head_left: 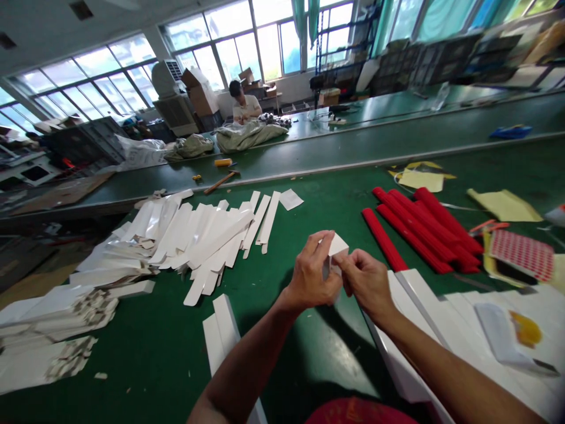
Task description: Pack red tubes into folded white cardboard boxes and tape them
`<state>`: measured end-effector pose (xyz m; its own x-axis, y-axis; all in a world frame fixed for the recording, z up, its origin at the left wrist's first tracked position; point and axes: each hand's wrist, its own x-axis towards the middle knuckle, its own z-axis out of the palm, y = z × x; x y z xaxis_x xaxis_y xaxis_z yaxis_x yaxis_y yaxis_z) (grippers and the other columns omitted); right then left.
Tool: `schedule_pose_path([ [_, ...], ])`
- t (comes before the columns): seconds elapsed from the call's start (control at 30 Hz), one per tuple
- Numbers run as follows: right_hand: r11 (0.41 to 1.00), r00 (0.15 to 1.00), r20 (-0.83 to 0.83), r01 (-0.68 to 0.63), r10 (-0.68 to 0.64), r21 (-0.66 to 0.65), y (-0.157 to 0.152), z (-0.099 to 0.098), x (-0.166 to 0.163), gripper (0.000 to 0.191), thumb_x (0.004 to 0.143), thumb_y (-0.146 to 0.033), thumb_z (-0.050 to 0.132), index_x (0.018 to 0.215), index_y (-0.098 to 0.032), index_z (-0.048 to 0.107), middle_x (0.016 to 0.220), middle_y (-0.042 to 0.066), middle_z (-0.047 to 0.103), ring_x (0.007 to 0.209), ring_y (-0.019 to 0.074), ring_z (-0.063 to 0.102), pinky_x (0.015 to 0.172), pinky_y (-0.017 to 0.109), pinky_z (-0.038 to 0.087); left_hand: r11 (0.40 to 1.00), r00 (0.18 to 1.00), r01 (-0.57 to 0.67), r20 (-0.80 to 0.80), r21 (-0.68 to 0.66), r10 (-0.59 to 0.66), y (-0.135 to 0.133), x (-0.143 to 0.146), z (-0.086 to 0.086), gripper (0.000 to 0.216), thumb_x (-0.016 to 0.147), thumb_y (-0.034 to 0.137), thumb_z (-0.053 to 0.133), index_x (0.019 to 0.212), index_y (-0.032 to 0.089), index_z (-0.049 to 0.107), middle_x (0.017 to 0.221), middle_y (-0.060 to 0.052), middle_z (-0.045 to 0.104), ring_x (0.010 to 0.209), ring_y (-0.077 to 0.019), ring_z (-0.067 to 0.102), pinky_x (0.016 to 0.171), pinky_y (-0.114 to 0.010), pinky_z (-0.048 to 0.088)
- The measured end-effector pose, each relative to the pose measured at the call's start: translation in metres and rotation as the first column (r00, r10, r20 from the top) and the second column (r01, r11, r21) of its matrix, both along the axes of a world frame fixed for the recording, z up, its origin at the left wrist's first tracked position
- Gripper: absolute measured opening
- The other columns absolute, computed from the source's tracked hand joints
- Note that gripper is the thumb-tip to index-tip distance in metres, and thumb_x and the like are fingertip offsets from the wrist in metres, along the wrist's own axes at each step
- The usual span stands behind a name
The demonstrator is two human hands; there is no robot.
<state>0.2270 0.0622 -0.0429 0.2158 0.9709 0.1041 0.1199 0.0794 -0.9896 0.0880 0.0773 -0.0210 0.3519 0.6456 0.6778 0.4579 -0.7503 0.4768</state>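
A narrow white cardboard box (339,244) is held up over the green table, its end pointing away from me. My left hand (309,271) is wrapped round its left side, with fingers along the upper edge. At the box's right edge my right hand (365,277) pinches with thumb and bent fingers. The palms hide most of the box's lower part. Long white boxes (225,318) lie beneath my left forearm. More white boxes (419,300) lie under and beside my right forearm.
Flat white cartons (220,235) spread across the left of the green table. Red tubes (424,229) lie at the right, near a sheet of red stickers (523,253) and yellow paper (505,205). A hammer (220,182) rests farther back. A person (245,106) sits beyond the conveyor.
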Motion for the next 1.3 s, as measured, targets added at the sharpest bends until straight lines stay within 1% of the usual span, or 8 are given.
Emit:
schedule_pose_path([
  [0.17,0.998,0.951,0.303,0.056,-0.059,0.020,0.014,-0.017,0.010,0.058,0.072,-0.069,0.061,0.048,-0.022,0.037,0.043,-0.003,0.042,0.047,0.0099,0.036,0.045,0.024,0.028,1.000,0.999,-0.004,0.036,-0.004,0.004,0.001,0.007,-0.004,0.065,0.079,0.022,0.058,0.140,0.013,0.037,0.133,-0.017,0.052,0.127,-0.0280,0.051,0.108,-0.045,0.046],
  [0.33,0.986,0.888,0.431,-0.166,0.161,-0.026,0.018,-0.042,0.019,0.041,0.071,-0.052,0.062,0.052,-0.022,0.043,0.047,0.000,0.049,0.053,0.0147,0.046,0.050,0.026,0.032,0.953,0.916,-0.304,0.277,0.008,0.290,0.004,0.035,-0.024,0.066,0.077,0.025,0.071,0.134,0.020,0.039,0.125,-0.013,0.053,0.119,-0.0262,0.054,0.103,-0.044,0.049],
  [0.5,0.938,0.788,0.509,-0.293,0.346,-0.184,0.006,-0.074,0.012,0.031,0.068,-0.046,0.066,0.064,-0.022,0.046,0.056,-0.002,0.051,0.054,0.0144,0.046,0.052,0.027,0.032,0.858,0.814,-0.466,0.277,-0.215,0.511,0.002,0.031,-0.032,0.083,0.065,0.006,0.065,0.138,0.019,0.028,0.123,-0.014,0.050,0.117,-0.0264,0.055,0.101,-0.043,0.049],
  [0.73,0.713,0.616,0.360,-0.592,0.701,-0.375,-0.009,-0.111,-0.010,0.033,0.079,-0.052,0.060,0.077,-0.020,0.050,0.066,-0.001,0.055,0.061,0.0138,0.048,0.057,0.026,0.034,0.386,0.630,-0.743,-0.378,-0.547,0.679,0.003,-0.070,-0.104,0.078,0.066,0.013,0.066,0.136,0.008,0.033,0.133,-0.023,0.048,0.122,-0.0287,0.056,0.102,-0.037,0.046],
  [0.9,0.630,0.553,0.308,-0.631,0.775,-0.452,-0.010,-0.136,-0.017,0.037,0.084,-0.055,0.050,0.070,-0.020,0.048,0.061,-0.001,0.054,0.055,0.0129,0.045,0.053,0.026,0.033,0.191,0.496,-0.839,-0.570,-0.510,0.655,-0.021,-0.128,-0.151,0.074,0.070,0.012,0.064,0.138,0.005,0.039,0.131,-0.027,0.054,0.132,-0.0396,0.046,0.107,-0.063,0.033],
  [1.03,0.585,0.563,0.218,-0.631,0.797,-0.510,-0.011,-0.147,-0.016,0.041,0.080,-0.060,0.050,0.069,-0.021,0.045,0.058,-0.001,0.053,0.053,0.0123,0.046,0.049,0.025,0.034,0.201,0.405,-0.912,-0.702,-0.358,0.586,-0.080,-0.132,-0.177,0.088,0.075,0.033,0.067,0.151,0.013,0.027,0.158,-0.023,0.025,0.149,-0.0438,0.006,0.109,-0.075,0.013],
  [1.17,0.566,0.603,0.151,-0.592,0.783,-0.574,-0.012,-0.160,-0.015,0.045,0.075,-0.065,0.051,0.068,-0.022,0.042,0.054,-0.002,0.050,0.048,0.0111,0.044,0.045,0.024,0.033,0.172,0.278,-0.960,-0.836,-0.222,0.473,-0.134,-0.135,-0.208,0.086,0.078,0.029,0.057,0.154,0.016,0.020,0.162,-0.018,0.016,0.149,-0.0423,0.006,0.111,-0.073,0.011],
  [1.3,0.560,0.609,0.141,-0.581,0.781,-0.591,-0.009,-0.168,-0.016,0.047,0.071,-0.068,0.052,0.066,-0.022,0.043,0.055,0.000,0.051,0.050,0.0129,0.047,0.045,0.024,0.035,0.255,0.306,-0.943,-0.859,-0.215,0.410,-0.152,-0.166,-0.215,0.084,0.080,0.026,0.050,0.155,0.018,0.012,0.163,-0.011,0.009,0.150,-0.0360,0.004,0.116,-0.067,0.010],
])
